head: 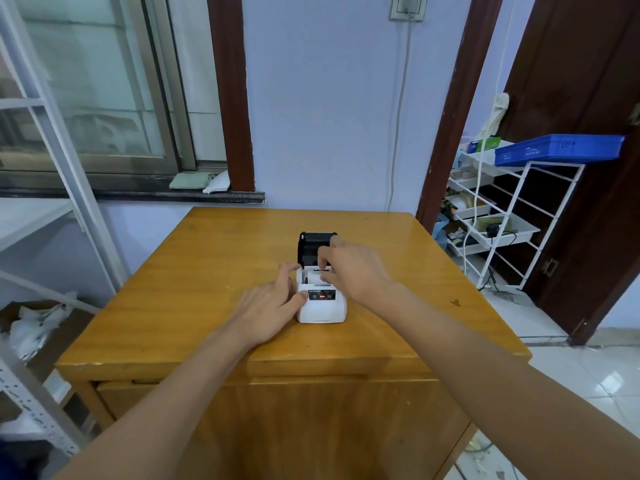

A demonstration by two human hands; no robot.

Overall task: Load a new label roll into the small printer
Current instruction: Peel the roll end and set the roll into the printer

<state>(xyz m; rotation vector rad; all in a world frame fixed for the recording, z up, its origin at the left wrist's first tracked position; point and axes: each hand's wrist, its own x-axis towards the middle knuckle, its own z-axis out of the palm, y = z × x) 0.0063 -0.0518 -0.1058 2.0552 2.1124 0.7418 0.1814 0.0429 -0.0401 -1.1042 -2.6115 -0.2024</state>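
A small white printer [322, 308] stands in the middle of the wooden table [207, 271]. Its black lid [313, 245] is swung up and back, so the paper bay is open. My left hand [268, 308] rests against the printer's left side, thumb on the front panel and fingers along the left edge. My right hand [351, 268] reaches over the open bay from the right, fingertips down inside it. The fingers hide the bay's contents, so I cannot tell whether a label roll lies there or is held.
A white wire rack [502, 220] with trays and a blue basket [557, 148] stands to the right by a dark door. A metal shelf frame [69, 188] and a cardboard box of white scraps [38, 327] sit at the left. A window ledge runs behind the table.
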